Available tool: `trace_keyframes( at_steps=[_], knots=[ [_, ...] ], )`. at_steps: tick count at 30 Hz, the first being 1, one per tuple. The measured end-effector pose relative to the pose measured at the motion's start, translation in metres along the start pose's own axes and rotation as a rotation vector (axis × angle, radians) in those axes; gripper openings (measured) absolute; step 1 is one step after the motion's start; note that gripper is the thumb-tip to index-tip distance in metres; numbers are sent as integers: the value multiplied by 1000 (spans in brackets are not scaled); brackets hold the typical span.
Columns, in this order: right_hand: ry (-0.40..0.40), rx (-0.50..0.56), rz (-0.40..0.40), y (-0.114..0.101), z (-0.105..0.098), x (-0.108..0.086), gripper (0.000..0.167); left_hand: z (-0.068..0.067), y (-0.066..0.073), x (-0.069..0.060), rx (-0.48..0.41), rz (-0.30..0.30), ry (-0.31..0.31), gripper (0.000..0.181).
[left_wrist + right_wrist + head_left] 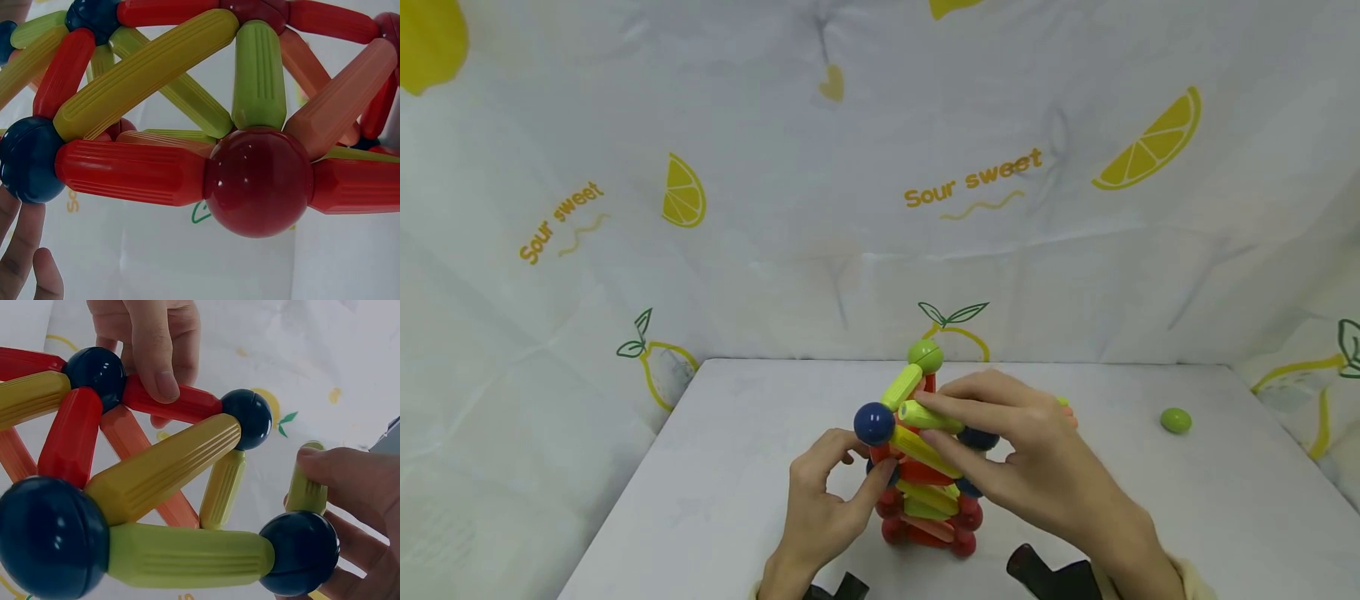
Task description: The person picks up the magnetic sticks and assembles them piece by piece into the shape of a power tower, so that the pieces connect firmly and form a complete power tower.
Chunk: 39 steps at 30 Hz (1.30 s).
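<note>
A tower [925,475] of magnetic rods and balls stands on the table between both hands. Red balls [259,181] join its lower levels; blue balls [874,424] join the upper ones, and a light green ball [926,356] tops it. My left hand [826,508] steadies the tower's left side, its thumb and fingers pinching an upright red rod [194,403] between two blue balls. On the right, my right hand [1037,458] pinches a light green rod [306,490] between thumb and fingers. That rod's lower end meets a blue ball [300,553] at the tower's upper corner.
A loose green ball [1176,420] lies at the right on the white table [700,500]. Green and orange pieces [1067,408] show partly behind my right hand. Dark wrist-camera parts [1052,575] sit near the front edge. A lemon-print cloth [775,208] hangs behind.
</note>
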State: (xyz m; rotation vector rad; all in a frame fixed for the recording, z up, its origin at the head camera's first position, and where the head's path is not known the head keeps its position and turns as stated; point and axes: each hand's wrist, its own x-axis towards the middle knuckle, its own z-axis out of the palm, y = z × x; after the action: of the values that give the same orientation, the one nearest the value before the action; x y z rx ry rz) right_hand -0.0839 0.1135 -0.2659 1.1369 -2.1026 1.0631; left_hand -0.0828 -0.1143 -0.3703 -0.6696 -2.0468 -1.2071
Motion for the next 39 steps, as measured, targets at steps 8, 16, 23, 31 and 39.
trace_keyframes(
  at_steps=[8,16,23,31,39],
  knots=[
    [-48,-163,11,-1,3,-1,41,-1,0,-1,20,-38,-11,28],
    [-47,-341,-15,-6,11,1,38,-2,0,0,14,-48,-21,28],
    [-26,-299,23,-5,11,-4,51,-2,-2,-1,8,-45,-17,28],
    [57,-119,161,7,0,-27,59,-8,-4,-1,19,-89,78,25],
    [20,-57,135,2,6,-33,71,-9,-4,1,138,-124,129,20]
  ],
)
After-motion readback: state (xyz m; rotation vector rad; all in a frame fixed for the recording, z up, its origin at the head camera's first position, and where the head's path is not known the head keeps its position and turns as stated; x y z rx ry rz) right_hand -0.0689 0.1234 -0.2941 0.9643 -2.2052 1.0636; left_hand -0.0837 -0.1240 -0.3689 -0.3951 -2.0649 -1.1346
